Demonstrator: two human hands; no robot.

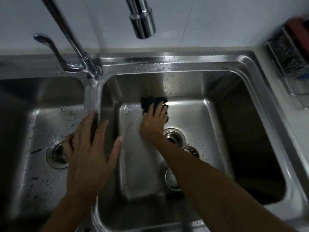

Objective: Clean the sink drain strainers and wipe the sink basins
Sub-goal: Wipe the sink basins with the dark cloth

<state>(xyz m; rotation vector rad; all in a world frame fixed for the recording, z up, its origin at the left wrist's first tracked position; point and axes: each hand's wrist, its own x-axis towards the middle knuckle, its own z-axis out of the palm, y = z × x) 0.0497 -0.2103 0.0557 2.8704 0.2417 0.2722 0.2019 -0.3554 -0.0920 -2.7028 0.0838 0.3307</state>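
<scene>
right hand [153,122] presses dark cloth [153,103] flat, fingers spread, cloth half-hidden | left hand [91,148] open, empty, on divider [92,96] | strainers [191,150] beneath right forearm, partly hidden, blurred

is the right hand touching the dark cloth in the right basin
Touching. The head view shows the right hand pressed flat on the dark cloth, fingers overlapping it against the right basin floor.

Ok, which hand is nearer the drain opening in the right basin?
Right. The right hand, pressing a dark cloth on the basin floor, is just behind the drain opening. The left hand rests on the divider, farther away.
</scene>
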